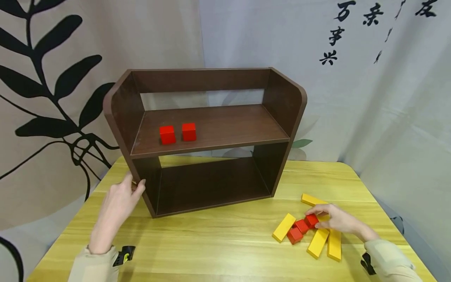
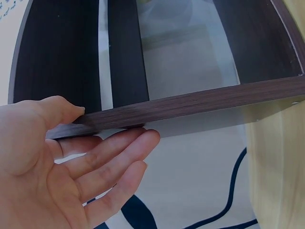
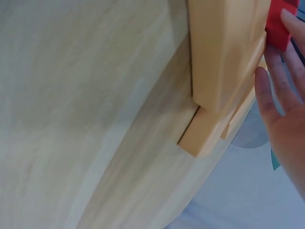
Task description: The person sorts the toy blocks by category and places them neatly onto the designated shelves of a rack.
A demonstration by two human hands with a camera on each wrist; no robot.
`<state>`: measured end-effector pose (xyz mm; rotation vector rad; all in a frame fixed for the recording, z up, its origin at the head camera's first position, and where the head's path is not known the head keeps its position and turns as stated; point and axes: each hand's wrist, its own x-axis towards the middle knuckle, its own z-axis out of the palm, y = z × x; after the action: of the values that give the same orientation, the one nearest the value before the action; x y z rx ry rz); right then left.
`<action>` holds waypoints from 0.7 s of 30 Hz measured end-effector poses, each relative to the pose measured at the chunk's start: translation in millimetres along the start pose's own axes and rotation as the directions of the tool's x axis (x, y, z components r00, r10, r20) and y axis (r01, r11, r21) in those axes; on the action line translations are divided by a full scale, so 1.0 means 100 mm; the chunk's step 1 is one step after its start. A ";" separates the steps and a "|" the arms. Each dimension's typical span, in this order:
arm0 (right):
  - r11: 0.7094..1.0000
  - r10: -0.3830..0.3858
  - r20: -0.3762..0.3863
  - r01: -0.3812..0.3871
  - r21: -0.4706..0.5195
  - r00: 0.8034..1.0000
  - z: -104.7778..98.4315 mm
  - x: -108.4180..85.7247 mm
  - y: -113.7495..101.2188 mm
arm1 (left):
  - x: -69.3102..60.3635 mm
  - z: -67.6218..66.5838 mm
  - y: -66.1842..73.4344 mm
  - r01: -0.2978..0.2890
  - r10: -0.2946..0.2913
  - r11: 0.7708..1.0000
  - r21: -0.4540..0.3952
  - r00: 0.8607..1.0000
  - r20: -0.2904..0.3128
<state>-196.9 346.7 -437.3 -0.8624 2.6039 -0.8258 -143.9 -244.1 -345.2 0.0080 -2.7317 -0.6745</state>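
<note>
The left hand [image 1: 118, 205] pinches the left side edge of a dark brown two-level shelf [image 1: 211, 147]; in the left wrist view, the hand [image 2: 90, 162] has its thumb on one face of the board [image 2: 190, 102] and its fingers behind it. At the right, the right hand [image 1: 336, 219] holds a red cube [image 1: 311, 221] between thumb and fingers, beside two other red cubes [image 1: 301, 226] [image 1: 294, 235]. The right wrist view shows the hand [image 3: 290, 100] at a red cube [image 3: 279, 24], close to yellow blocks [image 3: 214, 62]. Two red cubes [image 1: 167, 134] [image 1: 189, 132] sit on the upper shelf board.
Several long yellow blocks [image 1: 284, 227] [image 1: 318, 243] [image 1: 334, 244] lie around the red cubes on the wooden table [image 1: 211, 250]. One more [image 1: 312, 199] lies behind the right hand. A curtain [image 1: 352, 98] with black leaf and character prints hangs behind.
</note>
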 end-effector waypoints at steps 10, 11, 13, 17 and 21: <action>0.998 -0.038 -0.043 0.035 -0.053 0.998 0.03 0.03 -0.03 | 0.00 0.00 0.00 0.001 -0.001 1.000 0.004 1.000 -0.001; 0.997 -0.049 -0.047 0.046 -0.060 0.998 0.03 0.03 -0.03 | 0.00 0.00 0.00 0.001 -0.001 1.000 0.002 1.000 -0.001; 0.995 -0.069 -0.054 0.065 -0.071 0.996 0.03 0.04 -0.03 | 0.00 0.00 0.00 0.000 0.000 1.000 0.000 1.000 -0.003; 0.995 -0.055 -0.084 0.048 -0.082 0.995 0.05 0.04 -0.03 | 0.00 0.01 -0.01 -0.007 0.007 1.000 0.001 1.000 -0.007; 0.996 -0.020 -0.135 0.009 -0.087 0.991 0.07 0.06 -0.05 | 0.00 0.00 0.00 -0.009 0.009 1.000 0.000 1.000 -0.007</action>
<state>-196.7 337.2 -440.2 -0.8778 2.7728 -0.8072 -144.1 -244.4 -345.6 -0.0018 -2.7237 -0.6704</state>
